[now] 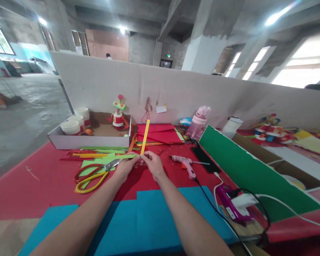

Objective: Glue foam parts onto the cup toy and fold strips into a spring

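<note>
Both my hands meet over the red tabletop, fingertips pinched close together. My left hand is closed on a green paper strip that runs out to the left. Between the fingers of my right hand is the lower end of a yellow paper strip, which points up and away from me. The two strips meet at my fingertips; whether they are joined there is hidden. Left of my left hand lie scissors with red and yellow handles, partly over light green paper.
A pink glue gun with a black cord lies to the right, near a black phone and a purple power strip. Blue sheets lie in front. A box with paper cups stands back left; a green panel slants along the right.
</note>
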The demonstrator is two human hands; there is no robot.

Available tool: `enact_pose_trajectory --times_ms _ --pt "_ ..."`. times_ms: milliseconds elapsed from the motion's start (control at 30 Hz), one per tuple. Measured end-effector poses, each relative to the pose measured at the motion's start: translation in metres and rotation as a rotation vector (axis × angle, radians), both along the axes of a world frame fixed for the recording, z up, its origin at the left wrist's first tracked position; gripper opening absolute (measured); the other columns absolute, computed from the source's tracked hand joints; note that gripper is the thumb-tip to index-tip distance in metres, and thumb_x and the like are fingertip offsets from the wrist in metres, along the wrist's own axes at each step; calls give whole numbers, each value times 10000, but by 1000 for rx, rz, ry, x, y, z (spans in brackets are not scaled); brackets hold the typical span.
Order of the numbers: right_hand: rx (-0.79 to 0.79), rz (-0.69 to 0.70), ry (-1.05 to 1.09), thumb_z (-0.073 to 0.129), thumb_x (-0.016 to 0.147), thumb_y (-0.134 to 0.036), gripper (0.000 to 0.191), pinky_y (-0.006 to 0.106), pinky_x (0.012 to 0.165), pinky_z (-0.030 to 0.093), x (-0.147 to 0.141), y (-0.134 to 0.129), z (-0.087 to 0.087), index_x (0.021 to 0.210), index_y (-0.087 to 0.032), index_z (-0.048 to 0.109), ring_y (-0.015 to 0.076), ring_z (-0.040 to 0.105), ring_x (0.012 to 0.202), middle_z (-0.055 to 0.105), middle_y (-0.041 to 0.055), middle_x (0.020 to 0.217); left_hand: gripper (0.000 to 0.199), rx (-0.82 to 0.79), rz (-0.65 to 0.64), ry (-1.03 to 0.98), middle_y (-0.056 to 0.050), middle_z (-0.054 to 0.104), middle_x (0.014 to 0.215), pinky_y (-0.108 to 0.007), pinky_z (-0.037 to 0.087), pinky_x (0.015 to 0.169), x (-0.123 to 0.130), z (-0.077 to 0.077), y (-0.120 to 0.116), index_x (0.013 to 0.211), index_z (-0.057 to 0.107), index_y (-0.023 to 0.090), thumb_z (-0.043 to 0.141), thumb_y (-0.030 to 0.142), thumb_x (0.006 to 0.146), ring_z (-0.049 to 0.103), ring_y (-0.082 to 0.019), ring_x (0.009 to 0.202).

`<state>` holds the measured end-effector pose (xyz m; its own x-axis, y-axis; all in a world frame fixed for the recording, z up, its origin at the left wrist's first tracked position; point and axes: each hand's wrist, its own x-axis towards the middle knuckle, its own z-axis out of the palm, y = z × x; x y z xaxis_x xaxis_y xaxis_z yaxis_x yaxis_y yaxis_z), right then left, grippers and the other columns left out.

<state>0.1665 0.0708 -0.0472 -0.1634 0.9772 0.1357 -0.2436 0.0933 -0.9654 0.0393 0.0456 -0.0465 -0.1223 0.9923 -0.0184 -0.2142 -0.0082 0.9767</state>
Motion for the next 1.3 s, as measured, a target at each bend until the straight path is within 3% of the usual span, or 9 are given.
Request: enact_pose_trajectory --times_ms 233,700,1133,1300 --pt "6 27 -27 716 647 -406 251 256 575 517 1 2 -3 745 -184 652 115 553 552 610 -33 626 264 62 51 133 13 577 566 -214 375 503 0 10 -5 660 610 169 732 403 647 493 -108 521" --pt "-16 79 -83 710 646 -425 262 267 632 508 2 4 -8 763 -192 683 119 538 573 590 -33 611 288 85 114 338 -18 643 587 -256 412 560 -3 8 -3 634 653 163 683 445 687 570 -166 581" --pt "16 55 -75 702 653 -386 225 244 617 487 2 6 -10 759 -190 668 109 548 580 627 -26 671 262 118 74 240 -31 669 625 -250 426 582 -3 7 -3 650 665 156 705 412 683 600 -169 604" --pt "17 72 -58 707 655 -393 243 262 631 505 2 5 -10 774 -186 663 118 572 589 659 -8 717 320 3 89 229 -26 615 532 -241 369 480 -2 5 -1 596 629 144 711 444 671 523 -136 484"
